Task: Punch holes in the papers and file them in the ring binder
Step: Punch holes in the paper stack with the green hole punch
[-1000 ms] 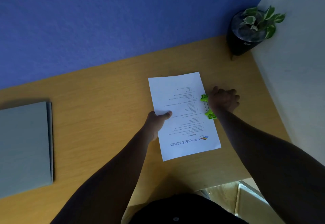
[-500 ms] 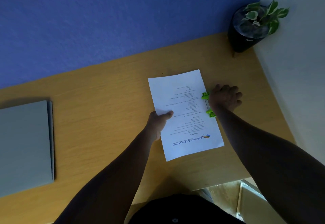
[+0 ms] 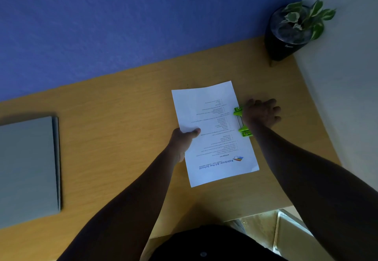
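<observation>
Pinching the paper [image 3: 212, 129], left hand [image 3: 183, 140]; right hand [image 3: 260, 112] presses flat-fingered on the green punch [image 3: 242, 123].

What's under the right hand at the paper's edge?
A green hole punch sits under the right hand, clamping the white printed paper's right edge. Only its two green ends show; the palm covers its middle and lever.

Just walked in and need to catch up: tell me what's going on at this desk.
A person is punching a printed sheet on a wooden desk. The left hand pinches the sheet's left edge, thumb on top, while the right hand presses flat on a green hole punch at its right edge. A grey ring binder lies closed at the far left, untouched. A potted plant stands in the corner.
</observation>
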